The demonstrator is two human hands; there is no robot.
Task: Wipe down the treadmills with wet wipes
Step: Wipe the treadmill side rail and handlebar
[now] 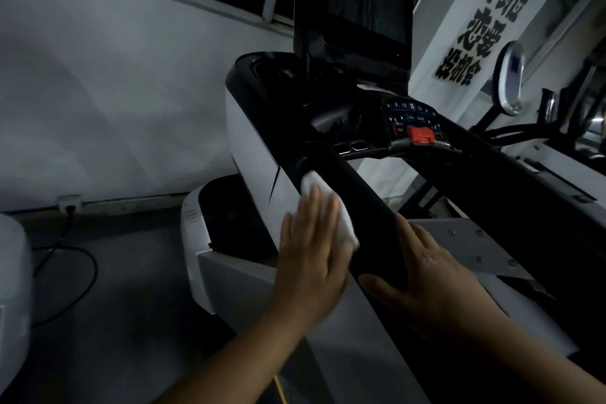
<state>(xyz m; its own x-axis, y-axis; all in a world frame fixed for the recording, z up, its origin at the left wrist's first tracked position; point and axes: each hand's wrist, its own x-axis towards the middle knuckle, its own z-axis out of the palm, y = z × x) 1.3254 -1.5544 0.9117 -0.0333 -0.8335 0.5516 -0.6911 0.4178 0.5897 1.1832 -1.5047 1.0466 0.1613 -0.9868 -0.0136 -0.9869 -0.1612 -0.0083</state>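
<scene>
On the black handrail [357, 197] of a treadmill [252, 141], a white wet wipe [341, 223] lies pressed under a flat left hand [311, 259].
The wet wipe looks light, limp and damp, better pinned under straight fingers than pinched; the right hand [436, 282] clasps the stiff handrail's near end, below the console [413, 121].

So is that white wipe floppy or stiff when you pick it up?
Probably floppy: the wipe bends over the rounded black handrail under the flat left hand. Likely light, being thin and crumpled. It might slide off if released, since only the hand presses it.
</scene>
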